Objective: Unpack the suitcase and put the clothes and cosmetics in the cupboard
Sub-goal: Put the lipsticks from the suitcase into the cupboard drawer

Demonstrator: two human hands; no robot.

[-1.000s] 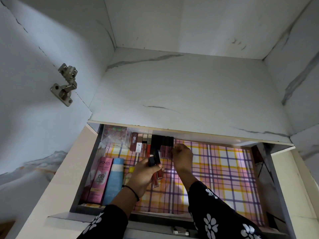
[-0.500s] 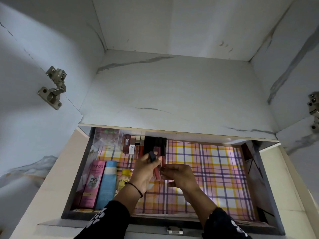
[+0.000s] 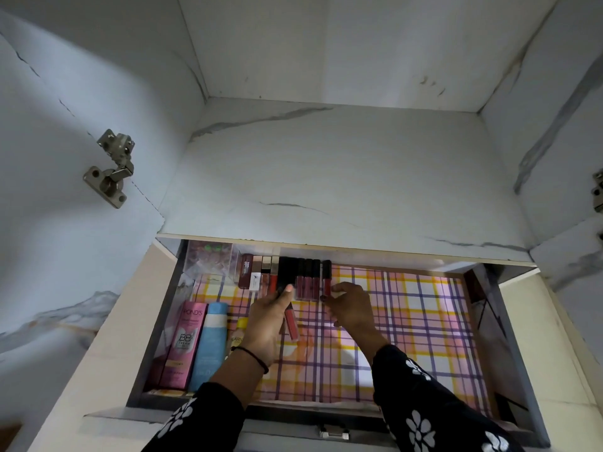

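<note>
Both arms reach forward. The left hand (image 3: 266, 324) grips a loose lip gloss tube (image 3: 291, 322), thumb up; the right hand (image 3: 352, 308) pinches a dark red lip gloss (image 3: 326, 278) with its fingertips.

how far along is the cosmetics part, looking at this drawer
Done: a row of lip tubes lines the back of the drawer, and a pink Pond's box and blue bottle lie at its left. In hand: the right hand pinches a red tube at the row's right end; the left hand holds spare tubes. Left: placing those. Suitcase and clothes are out of view.
</note>
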